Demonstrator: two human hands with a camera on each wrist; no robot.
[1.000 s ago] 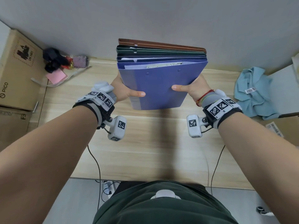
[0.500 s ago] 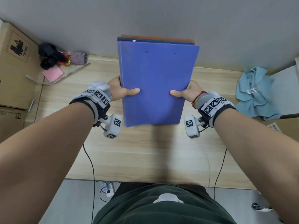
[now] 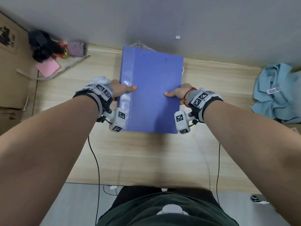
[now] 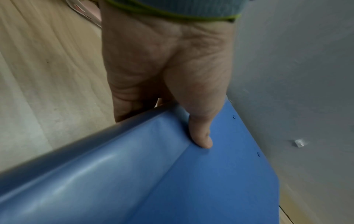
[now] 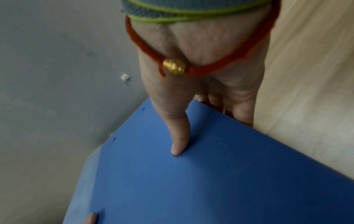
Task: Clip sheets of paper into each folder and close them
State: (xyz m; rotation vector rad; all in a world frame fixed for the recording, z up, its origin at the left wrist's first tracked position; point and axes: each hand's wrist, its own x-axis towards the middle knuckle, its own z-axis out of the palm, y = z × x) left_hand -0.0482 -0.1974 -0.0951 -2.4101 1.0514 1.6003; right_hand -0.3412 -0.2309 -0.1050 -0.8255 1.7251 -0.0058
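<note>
A stack of folders with a blue folder on top is held flat over the wooden table, near the back wall. Only the blue cover shows; the folders beneath are hidden. My left hand grips the stack's left, spine edge, thumb on top, fingers underneath. My right hand grips the right edge the same way, thumb pressed on the cover, fingers under it. No loose sheets of paper are in view.
Cardboard boxes stand at the left. Dark and red odds and ends, a purple pouch and a pink pad lie at the back left. A light-blue cloth is bunched at the right. Cables hang off the front edge.
Both hands have tipped the stack from on-edge to flat and lowered it toward the table. The other folders' edges, visible a second ago, are now hidden under the blue cover.
</note>
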